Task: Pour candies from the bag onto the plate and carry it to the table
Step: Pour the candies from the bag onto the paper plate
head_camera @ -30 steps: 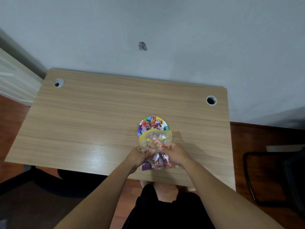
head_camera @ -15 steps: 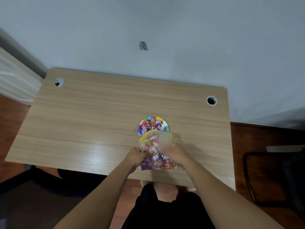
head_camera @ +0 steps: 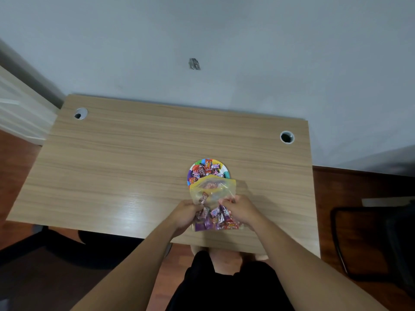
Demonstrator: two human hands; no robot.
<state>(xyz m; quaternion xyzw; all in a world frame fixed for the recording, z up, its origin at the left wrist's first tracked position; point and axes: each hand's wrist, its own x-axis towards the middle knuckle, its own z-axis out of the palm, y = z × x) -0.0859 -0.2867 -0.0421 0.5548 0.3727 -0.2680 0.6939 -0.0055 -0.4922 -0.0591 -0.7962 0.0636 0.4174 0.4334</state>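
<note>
A clear plastic bag (head_camera: 213,191) with a yellow zip edge lies tipped toward a small colourful paper plate (head_camera: 225,172) on the wooden desk (head_camera: 125,167). Its open mouth overlaps the plate's near rim. Wrapped candies (head_camera: 205,169) are heaped on the plate, and more candies (head_camera: 216,221) fill the bag's near end. My left hand (head_camera: 185,215) grips the bag's left side. My right hand (head_camera: 241,209) grips its right side. The plate's near part is hidden behind the bag.
Two round cable holes sit in the desk, one at the back left (head_camera: 80,113) and one at the back right (head_camera: 287,137). A grey wall stands behind the desk. A dark chair (head_camera: 370,241) is on the wooden floor at the right.
The bag's mouth has spread flatter and wider over the plate's near rim. Both hands keep the same hold with little shift; candies inside the bag have shuffled.
</note>
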